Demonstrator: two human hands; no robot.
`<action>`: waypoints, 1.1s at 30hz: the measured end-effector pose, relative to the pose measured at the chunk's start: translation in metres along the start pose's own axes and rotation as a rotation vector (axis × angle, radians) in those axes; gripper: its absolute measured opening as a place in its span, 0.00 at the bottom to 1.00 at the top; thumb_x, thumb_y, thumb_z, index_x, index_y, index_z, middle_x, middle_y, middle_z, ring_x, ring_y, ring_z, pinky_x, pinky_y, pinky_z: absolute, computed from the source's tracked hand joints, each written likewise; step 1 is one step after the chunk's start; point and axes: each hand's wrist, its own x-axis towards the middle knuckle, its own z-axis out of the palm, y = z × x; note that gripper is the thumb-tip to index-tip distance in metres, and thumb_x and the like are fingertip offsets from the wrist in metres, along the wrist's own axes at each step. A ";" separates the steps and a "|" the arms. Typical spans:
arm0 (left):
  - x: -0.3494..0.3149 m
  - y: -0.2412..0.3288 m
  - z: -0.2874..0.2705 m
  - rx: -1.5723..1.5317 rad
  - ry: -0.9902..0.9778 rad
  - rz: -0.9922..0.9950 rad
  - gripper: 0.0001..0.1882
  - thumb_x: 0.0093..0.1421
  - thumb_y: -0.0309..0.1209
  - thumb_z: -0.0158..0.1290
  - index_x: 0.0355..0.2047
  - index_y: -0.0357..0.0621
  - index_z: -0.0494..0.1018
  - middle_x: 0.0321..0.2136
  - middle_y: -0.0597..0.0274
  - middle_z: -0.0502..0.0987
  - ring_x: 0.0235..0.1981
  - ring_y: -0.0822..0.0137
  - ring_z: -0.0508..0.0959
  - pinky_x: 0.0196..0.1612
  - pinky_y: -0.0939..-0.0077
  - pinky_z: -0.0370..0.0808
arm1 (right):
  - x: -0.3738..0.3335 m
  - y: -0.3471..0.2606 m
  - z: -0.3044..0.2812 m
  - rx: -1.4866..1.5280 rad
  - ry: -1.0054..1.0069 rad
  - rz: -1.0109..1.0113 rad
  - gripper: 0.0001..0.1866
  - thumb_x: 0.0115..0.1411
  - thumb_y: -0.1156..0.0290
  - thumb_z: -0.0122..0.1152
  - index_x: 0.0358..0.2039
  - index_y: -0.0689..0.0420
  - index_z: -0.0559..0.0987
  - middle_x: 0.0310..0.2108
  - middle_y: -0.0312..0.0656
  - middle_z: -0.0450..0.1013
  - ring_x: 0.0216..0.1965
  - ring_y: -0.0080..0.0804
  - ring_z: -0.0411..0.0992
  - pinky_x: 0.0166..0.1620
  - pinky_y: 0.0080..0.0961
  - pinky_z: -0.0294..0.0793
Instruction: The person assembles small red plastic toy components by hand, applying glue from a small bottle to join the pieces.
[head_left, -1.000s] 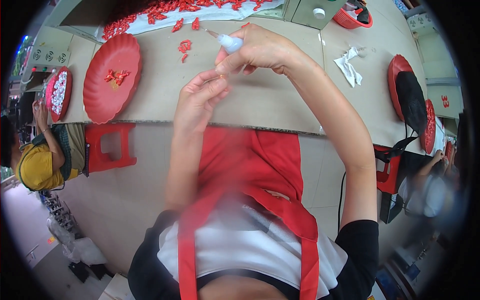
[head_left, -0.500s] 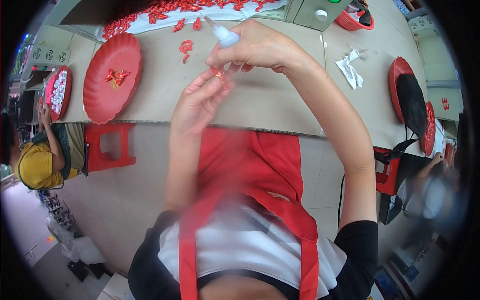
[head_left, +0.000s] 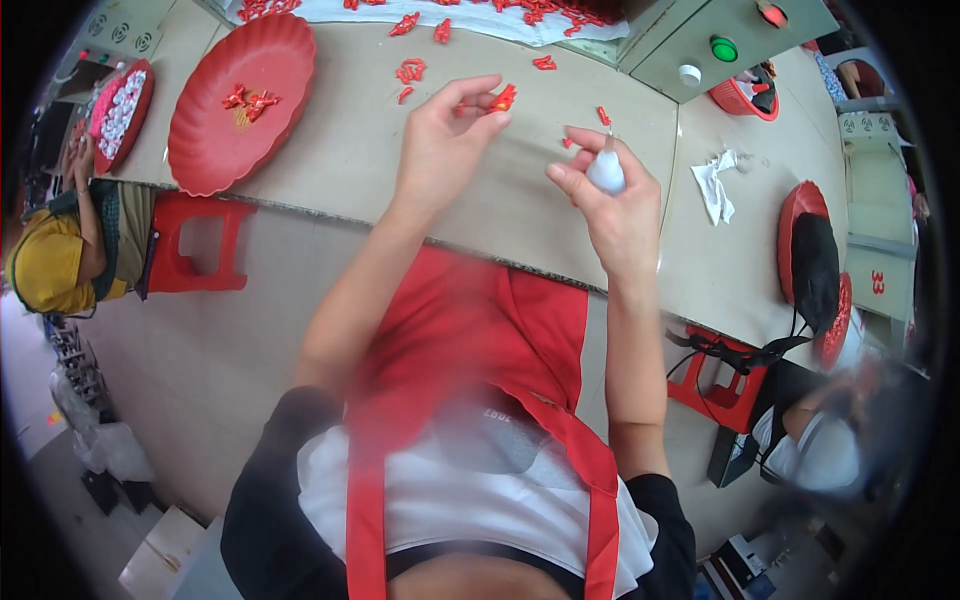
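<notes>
Between the thumb and fingers of my left hand (head_left: 445, 145) is a small red figurine (head_left: 503, 98) with a touch of yellow, raised over the table. My right hand (head_left: 622, 215) is wrapped round a small squeeze bottle (head_left: 605, 174) of whitish plastic, its thin nozzle pointing away from me. A little red piece (head_left: 604, 115) lies just beyond the nozzle. More red pieces (head_left: 409, 70) are scattered on the tabletop past my left hand, and another red piece (head_left: 544, 62) sits farther back. My two hands are apart.
A scalloped red tray (head_left: 215, 150) with a few red pieces stands at the left. Many red pieces lie on a white cloth (head_left: 480, 12) at the back. To the right are a grey machine box (head_left: 700, 65), a red basket (head_left: 742, 103) and a crumpled tissue (head_left: 714, 188). People work on both sides.
My hands have come apart. The right one has moved right and nearer to me with the bottle; the left has moved away from me, still holding the red figurine. The view has shifted.
</notes>
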 end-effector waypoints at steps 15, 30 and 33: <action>-0.032 0.046 0.005 -0.511 -0.140 -0.306 0.17 0.55 0.21 0.51 0.46 0.35 0.66 0.41 0.55 0.73 0.39 0.63 0.77 0.41 0.74 0.75 | -0.045 -0.011 -0.002 -0.132 0.265 -0.636 0.15 0.50 0.78 0.58 0.40 0.66 0.71 0.36 0.45 0.70 0.31 0.25 0.71 0.34 0.15 0.70; -0.051 0.057 0.007 -0.366 -0.025 -0.145 0.16 0.52 0.16 0.51 0.42 0.32 0.66 0.33 0.56 0.72 0.35 0.62 0.78 0.38 0.76 0.76 | -0.039 -0.017 0.013 -0.272 0.322 -0.933 0.19 0.39 0.81 0.64 0.35 0.66 0.72 0.23 0.44 0.73 0.17 0.27 0.69 0.19 0.17 0.66; -0.052 0.058 0.007 -0.386 -0.025 -0.133 0.16 0.52 0.15 0.52 0.42 0.31 0.66 0.33 0.56 0.73 0.35 0.63 0.78 0.39 0.76 0.76 | -0.040 -0.018 0.014 -0.272 0.324 -0.933 0.18 0.40 0.81 0.64 0.35 0.66 0.72 0.23 0.43 0.73 0.17 0.27 0.69 0.19 0.17 0.66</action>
